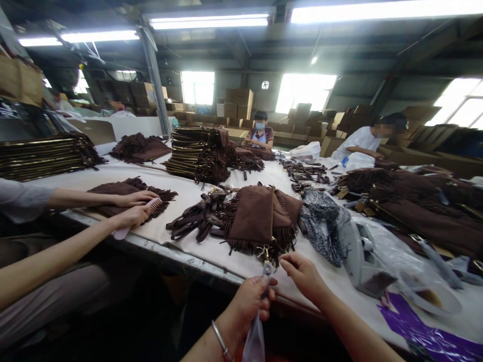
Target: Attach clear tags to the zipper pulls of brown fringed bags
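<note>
One plastic sleeve [255,338] hangs gripped in my left hand [247,304]; my right hand [306,275] curls, whether empty I can't tell, near two fringed brown pouches [251,213].

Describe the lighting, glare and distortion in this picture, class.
In the head view, ceiling tubes and windows glare white; shadow hides detail below the table; purple plastic shows bright reflections; clear plastic in the left hand looks hazy; the post and right-hand window lean outward, suggesting lens distortion.
</note>
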A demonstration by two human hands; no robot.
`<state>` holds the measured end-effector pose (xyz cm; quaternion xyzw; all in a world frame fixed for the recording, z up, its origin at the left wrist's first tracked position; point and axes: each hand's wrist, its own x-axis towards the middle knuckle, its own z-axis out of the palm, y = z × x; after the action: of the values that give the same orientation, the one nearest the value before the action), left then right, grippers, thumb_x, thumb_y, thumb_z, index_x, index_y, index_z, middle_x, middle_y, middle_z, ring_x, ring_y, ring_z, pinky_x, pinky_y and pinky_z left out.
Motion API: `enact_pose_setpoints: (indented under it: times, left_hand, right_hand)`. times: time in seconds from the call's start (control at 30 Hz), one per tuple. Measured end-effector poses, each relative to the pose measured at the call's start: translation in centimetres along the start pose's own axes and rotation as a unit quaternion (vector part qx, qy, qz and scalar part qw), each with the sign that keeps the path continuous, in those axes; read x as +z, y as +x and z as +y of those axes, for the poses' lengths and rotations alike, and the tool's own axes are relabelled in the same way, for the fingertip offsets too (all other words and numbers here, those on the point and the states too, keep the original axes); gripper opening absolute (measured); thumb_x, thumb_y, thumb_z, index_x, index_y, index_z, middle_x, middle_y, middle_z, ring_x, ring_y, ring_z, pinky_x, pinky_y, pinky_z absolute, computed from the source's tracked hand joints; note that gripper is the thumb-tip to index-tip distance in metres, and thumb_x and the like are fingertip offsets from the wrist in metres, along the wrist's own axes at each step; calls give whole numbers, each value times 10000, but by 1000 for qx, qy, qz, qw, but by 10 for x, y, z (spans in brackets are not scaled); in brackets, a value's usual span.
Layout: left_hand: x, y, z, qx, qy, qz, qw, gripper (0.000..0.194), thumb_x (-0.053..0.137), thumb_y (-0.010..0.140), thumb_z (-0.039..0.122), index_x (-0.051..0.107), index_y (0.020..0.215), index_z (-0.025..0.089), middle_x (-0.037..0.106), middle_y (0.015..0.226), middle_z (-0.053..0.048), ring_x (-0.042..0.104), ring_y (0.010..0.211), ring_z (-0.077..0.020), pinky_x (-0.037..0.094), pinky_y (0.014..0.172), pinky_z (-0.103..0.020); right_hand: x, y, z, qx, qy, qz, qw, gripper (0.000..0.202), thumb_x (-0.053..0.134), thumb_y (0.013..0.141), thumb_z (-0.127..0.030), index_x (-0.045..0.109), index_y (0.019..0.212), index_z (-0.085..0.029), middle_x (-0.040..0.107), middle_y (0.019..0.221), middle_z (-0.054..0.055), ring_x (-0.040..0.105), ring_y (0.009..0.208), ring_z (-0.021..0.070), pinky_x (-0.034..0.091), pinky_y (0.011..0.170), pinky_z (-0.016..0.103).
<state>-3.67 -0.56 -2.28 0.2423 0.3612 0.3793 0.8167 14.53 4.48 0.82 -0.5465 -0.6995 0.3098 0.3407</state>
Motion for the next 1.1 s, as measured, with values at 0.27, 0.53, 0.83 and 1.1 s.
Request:
enact_pose_setpoints:
  times: [0.27, 0.53, 0.83, 1.1]
  left_hand:
    - [5, 1, -2, 9, 5, -6, 1000, 448, 615, 801, 523, 542, 1015, 136, 522, 675, 36, 219, 386, -16, 138, 389, -188]
    - [4, 0, -1, 18, 18, -7, 1000, 472, 617, 788, 535, 553, 1024, 131, 525, 688, 31, 239, 398, -19, 149, 393, -189]
    - [25, -1, -4, 8, 77, 41, 996, 347, 573, 810, 498, 514, 912, 172, 503, 654, 40, 284, 405, -36, 175, 393, -192]
    - [34, -1, -13, 196, 305, 129, 923, 154, 552, 839, 256, 626, 939, 165, 654, 897, -104, 593, 826, -212, 456, 778, -323]
  right_hand:
    - [19, -16, -24, -59, -42, -16, 997, 288, 487, 920, -329, 729, 842, -195, 643, 839, 62, 618, 790, 182, 467, 743, 288]
    - [19, -8, -19, 40, -13, -14, 999, 247, 557, 860, -361, 665, 709, -198, 672, 711, 25, 618, 712, 189, 442, 671, 284]
    - [25, 1, -5, -30, -140, 28, 989, 309, 474, 903, -355, 539, 635, -218, 599, 694, 35, 550, 681, 187, 386, 658, 296]
    - [21, -21, -5, 58, -86, 4, 995, 446, 412, 912, -536, 542, 625, -221, 586, 603, 16, 541, 615, 185, 354, 583, 285]
